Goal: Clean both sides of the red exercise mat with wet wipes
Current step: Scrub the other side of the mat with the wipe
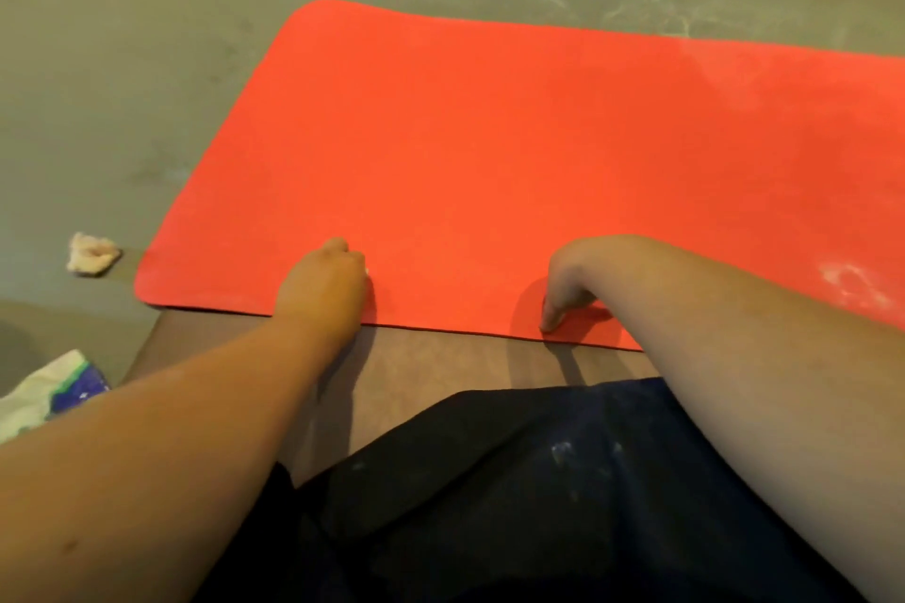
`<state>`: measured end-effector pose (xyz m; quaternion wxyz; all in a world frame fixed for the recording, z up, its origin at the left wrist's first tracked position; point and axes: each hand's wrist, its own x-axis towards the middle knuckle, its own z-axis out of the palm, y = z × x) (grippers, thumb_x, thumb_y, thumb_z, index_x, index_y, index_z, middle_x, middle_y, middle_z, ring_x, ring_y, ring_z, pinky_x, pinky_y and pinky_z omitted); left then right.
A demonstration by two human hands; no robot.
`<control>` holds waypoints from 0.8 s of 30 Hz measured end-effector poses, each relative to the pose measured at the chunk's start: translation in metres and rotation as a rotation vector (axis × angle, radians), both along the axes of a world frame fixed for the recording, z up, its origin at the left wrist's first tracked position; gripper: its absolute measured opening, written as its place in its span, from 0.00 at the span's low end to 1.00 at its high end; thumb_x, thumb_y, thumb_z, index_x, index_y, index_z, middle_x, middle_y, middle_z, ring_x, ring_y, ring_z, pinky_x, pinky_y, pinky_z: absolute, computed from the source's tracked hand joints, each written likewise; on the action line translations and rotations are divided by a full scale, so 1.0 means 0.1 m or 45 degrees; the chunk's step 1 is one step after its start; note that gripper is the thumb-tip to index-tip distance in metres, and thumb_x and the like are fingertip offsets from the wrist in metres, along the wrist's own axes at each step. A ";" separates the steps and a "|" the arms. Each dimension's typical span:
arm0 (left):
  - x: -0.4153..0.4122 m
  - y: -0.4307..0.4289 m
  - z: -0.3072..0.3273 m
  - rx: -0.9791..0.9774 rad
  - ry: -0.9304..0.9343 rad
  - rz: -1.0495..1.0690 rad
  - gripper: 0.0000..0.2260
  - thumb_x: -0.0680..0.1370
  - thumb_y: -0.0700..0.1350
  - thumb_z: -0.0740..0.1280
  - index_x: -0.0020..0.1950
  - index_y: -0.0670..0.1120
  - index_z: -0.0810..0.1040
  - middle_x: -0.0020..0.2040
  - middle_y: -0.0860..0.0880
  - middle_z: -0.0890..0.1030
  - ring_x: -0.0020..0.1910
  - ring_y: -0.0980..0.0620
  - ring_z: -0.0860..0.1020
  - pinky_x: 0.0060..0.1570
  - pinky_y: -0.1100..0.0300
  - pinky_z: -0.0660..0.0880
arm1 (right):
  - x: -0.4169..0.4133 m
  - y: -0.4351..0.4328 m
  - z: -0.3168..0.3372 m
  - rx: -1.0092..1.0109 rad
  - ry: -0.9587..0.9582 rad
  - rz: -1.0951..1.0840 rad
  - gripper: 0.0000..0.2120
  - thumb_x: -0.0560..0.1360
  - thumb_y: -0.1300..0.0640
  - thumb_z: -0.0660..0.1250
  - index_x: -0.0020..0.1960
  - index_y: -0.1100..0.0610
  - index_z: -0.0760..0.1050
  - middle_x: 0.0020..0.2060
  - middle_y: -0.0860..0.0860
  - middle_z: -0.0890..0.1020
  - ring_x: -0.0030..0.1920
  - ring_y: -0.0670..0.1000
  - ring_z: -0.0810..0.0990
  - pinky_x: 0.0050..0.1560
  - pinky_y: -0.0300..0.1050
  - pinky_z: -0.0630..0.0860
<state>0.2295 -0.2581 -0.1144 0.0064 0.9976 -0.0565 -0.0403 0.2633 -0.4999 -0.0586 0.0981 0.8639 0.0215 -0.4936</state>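
the red exercise mat point(489, 152) lies flat on the grey floor point(122, 39), its long near edge running across in front of the person's dark shorts point(514, 480). the left hand point(325, 286) sits on the mat just inside that near edge, fingers curled tight into a fist. a thin white sliver of wet wipe point(366, 271) shows at the knuckles, so the grip is narrow and closed on the wipe, most of which is hidden under the hand.

to the right of that fist, well apart from it along the same edge, the right hand point(570, 282) is bent at the wrist. its fingers point(552, 319) point down fairly straight, and the tips press the mat at its near edge, closed round nothing.

to the left of the fist, off the mat's short end, a crumpled used wipe point(92, 254) lies on the floor. nearer the person, beside the left forearm, lies a white, blue and green wipes packet point(51, 389); its contents cannot be made out. far to the right of the right hand, pale dusty smears point(852, 284) mark the mat.
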 end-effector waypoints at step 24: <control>-0.21 -0.83 0.48 -1.396 0.216 0.361 0.07 0.79 0.47 0.68 0.45 0.45 0.81 0.32 0.53 0.81 0.29 0.57 0.78 0.36 0.59 0.79 | 0.06 -0.14 0.22 0.496 -0.462 -0.304 0.14 0.73 0.54 0.69 0.57 0.59 0.79 0.51 0.55 0.82 0.51 0.56 0.81 0.51 0.47 0.77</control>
